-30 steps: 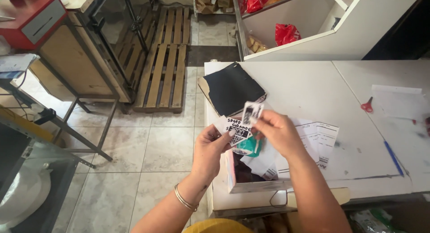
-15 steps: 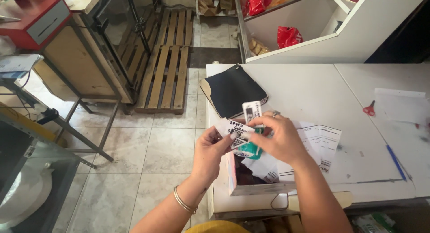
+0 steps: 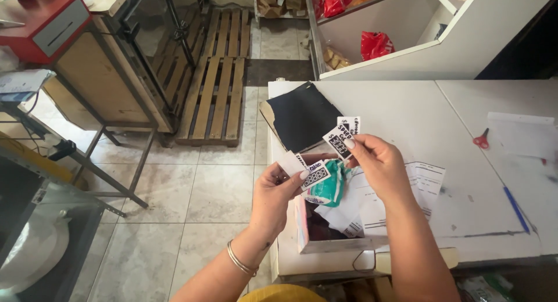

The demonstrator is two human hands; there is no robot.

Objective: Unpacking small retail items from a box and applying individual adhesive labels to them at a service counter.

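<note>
While I look down from the head view, my left hand pinches a small white printed label at centre frame. Just above, my right hand clenches a second white label with black print. Below them sits an open cardboard box on the white desk. Farther up-left lies a black pouch; red scissors rest at right.

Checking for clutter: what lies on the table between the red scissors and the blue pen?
Head view: only bare white table between the red scissors and blue pen.
</note>
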